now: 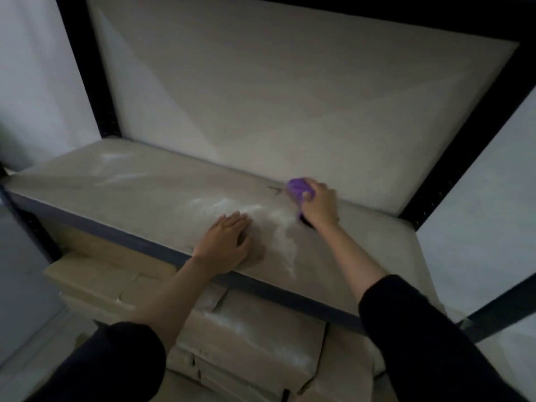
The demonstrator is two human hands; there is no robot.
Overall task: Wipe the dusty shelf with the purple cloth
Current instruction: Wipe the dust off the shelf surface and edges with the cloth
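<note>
Right of frame centre, the right hand (320, 204) grips the bunched purple cloth (298, 188) against the back of the dusty shelf (139, 195). The left hand (227, 242) lies open and flat at the shelf's front edge, beside white dust streaks (278, 224).

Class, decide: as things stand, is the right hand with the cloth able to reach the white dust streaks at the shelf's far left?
Probably not without stepping left: the right hand holds the purple cloth at the shelf's back right, and the streaks lie beyond the left hand.

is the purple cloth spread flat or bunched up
Bunched up. The purple cloth shows as a small wad in the right hand at the back of the shelf, not laid flat.
</note>
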